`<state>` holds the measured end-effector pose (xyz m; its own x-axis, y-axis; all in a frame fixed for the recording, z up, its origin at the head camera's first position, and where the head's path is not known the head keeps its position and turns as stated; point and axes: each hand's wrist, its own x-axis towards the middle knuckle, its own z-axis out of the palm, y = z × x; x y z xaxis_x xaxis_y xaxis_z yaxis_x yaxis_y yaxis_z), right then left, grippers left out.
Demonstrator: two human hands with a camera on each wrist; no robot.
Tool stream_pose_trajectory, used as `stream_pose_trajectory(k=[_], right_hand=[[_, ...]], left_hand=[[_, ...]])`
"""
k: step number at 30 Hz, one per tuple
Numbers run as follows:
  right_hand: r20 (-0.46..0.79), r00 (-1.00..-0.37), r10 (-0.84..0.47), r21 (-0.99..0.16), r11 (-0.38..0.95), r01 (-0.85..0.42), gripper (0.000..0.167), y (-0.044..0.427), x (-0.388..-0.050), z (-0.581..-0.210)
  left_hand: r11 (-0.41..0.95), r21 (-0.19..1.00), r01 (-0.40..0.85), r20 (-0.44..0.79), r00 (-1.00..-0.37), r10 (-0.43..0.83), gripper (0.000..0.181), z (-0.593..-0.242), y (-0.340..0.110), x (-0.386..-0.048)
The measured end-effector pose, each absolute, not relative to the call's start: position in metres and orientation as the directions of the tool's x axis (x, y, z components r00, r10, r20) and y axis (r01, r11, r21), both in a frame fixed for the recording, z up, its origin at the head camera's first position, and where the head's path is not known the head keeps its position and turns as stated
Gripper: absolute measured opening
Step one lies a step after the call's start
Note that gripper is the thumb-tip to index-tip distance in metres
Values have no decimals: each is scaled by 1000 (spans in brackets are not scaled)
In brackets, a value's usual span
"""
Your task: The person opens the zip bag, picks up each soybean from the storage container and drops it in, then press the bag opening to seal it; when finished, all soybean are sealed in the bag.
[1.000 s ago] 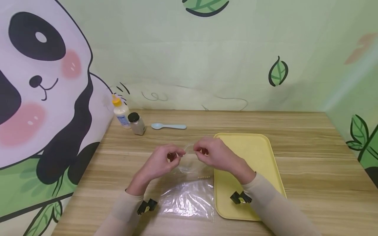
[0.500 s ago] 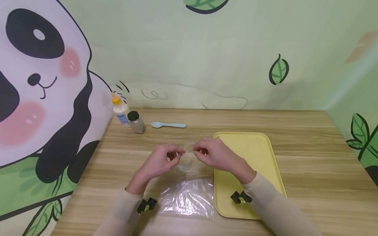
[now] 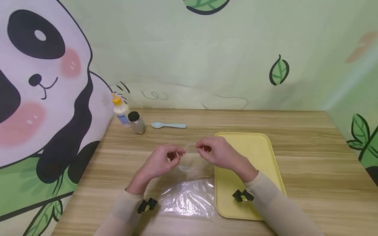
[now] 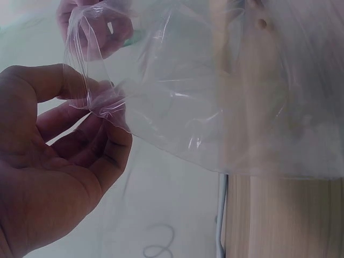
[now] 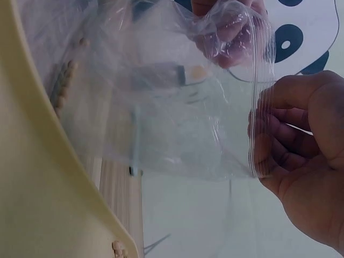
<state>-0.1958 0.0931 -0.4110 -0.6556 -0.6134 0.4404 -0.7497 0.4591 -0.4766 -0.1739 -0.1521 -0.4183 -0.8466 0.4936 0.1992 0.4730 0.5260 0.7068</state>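
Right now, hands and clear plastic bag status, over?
Left hand and right hand pinch clear plastic bag by the rim. Upper part raised. Yellow rectangular tray alongside; no obstruction seen.

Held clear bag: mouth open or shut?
Looks open: in the head view, the rim of the clear bag bows into a loop between the left hand and right hand pinching it.

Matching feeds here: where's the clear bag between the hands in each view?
Head: the clear bag, faint, just below centre.
Left wrist: clear bag across the upper middle and right.
Right wrist: clear bag across the upper middle.
Landmark: left hand; just left of centre, left edge, top edge respectively.
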Motion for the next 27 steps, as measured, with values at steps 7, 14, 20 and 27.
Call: stream_pose_trajectory(k=[7,14,20,27], right_hand=[[486,-661,-572,-480,458,-749,8,105,-205,-412],[507,-672,-540,-458,492,-741,7,117,-214,-414],[472,-708,-525,-456,542,-706,8,125,-220,-419],[435,-747,-503,-471,580,-665,7,131,-227,-427]], left_hand=[[537,705,463,186,-852,490,22,-418,-152,-174],[542,702,461,187,-855,485,22,-417,-151,-174],[540,702,464,185,-851,491,23,-418,-151,-173],[535,707,463,188,-852,489,23,-419,-151,-174]])
